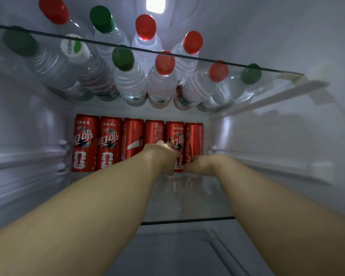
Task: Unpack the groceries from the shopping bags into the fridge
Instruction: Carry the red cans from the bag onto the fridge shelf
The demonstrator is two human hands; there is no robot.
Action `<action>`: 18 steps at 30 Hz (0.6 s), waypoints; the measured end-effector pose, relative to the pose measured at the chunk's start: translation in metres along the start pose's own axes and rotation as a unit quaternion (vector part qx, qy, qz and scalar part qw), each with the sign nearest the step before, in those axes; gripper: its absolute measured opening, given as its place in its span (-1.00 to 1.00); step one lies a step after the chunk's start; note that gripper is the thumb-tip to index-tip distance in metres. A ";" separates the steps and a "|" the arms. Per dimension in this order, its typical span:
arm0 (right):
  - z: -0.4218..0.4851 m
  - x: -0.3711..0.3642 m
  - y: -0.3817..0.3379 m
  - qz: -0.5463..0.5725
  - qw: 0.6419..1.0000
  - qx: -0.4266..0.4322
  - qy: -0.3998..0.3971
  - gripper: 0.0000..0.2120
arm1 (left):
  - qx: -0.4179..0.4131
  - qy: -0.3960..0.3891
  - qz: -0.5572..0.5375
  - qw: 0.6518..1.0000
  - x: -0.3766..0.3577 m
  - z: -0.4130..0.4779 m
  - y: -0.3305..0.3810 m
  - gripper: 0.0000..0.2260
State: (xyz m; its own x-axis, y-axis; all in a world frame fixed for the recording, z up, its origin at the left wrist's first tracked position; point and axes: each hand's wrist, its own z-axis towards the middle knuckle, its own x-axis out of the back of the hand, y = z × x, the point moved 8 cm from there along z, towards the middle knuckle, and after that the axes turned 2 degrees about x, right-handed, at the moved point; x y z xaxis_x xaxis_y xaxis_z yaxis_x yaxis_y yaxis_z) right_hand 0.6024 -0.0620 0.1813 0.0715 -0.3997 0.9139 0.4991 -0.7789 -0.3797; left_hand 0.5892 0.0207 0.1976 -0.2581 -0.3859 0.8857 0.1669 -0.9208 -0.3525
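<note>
Several tall red cola cans [110, 143] stand in a row against the back wall of the fridge, on a glass shelf [187, 198]. My left hand [162, 156] reaches deep in and grips the fourth can from the left [154, 132], its fingers curled round the can's lower half. My right hand [204, 164] is low beside it, its fingers curled at the base of the rightmost can [194, 138]. The fifth can [175, 136] stands between my two hands. No shopping bag is in view.
An upper glass shelf [277, 73] carries several clear water bottles [127, 80] with red and green caps, seen from below. A fridge light [155, 5] glows at the top. White side walls with rails [267, 156] close in on both sides.
</note>
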 end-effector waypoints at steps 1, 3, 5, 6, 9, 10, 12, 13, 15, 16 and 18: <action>0.001 -0.002 0.002 0.029 1.000 0.000 -0.007 -0.57 | -0.003 -0.001 -0.006 1.000 0.001 0.000 0.000 -0.45; 0.001 -0.004 0.004 0.092 0.996 -0.001 -0.010 -0.53 | -0.010 -0.006 -0.027 1.000 0.002 -0.001 0.000 -0.46; 0.003 -0.002 0.006 0.089 0.996 -0.001 0.003 -0.51 | -0.020 -0.010 -0.059 0.998 0.005 -0.003 0.001 -0.47; 0.004 0.002 0.007 0.077 0.997 0.002 0.025 -0.51 | -0.022 -0.010 -0.074 0.997 0.006 -0.005 0.001 -0.48; 0.003 0.012 0.008 0.073 0.994 0.013 0.077 -0.55 | -0.019 0.003 -0.092 0.996 0.010 -0.009 -0.001 -0.56; 0.003 0.013 0.009 0.068 0.994 0.011 0.087 -0.55 | -0.012 0.012 -0.094 0.995 0.011 -0.010 -0.003 -0.61; 0.003 0.014 0.011 0.045 0.994 -0.001 0.101 -0.56 | 0.001 0.029 -0.108 0.994 0.012 -0.013 -0.008 -0.69; 0.003 0.014 0.012 0.034 0.993 -0.008 0.108 -0.57 | 0.006 0.034 -0.120 0.992 0.012 -0.015 -0.011 -0.71; 0.002 0.016 0.015 -0.004 0.991 -0.028 0.128 -0.60 | 0.009 0.039 -0.144 0.989 0.011 -0.019 -0.015 -0.75; -0.001 0.017 0.015 -0.033 0.989 -0.039 0.138 -0.62 | 0.009 0.043 -0.154 0.987 0.011 -0.022 -0.017 -0.76; -0.011 0.021 0.011 -0.087 0.981 -0.049 0.163 -0.67 | 0.013 0.047 -0.179 0.983 0.012 -0.029 -0.019 -0.76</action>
State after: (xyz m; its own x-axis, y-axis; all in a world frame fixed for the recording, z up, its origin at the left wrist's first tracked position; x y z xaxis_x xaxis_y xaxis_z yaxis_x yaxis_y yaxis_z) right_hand 0.5998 -0.0840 0.1952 -0.2962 -0.3771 0.8776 0.3919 -0.8858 -0.2483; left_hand 0.5556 0.0323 0.2061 -0.3911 -0.0418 0.9194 0.0734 -0.9972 -0.0141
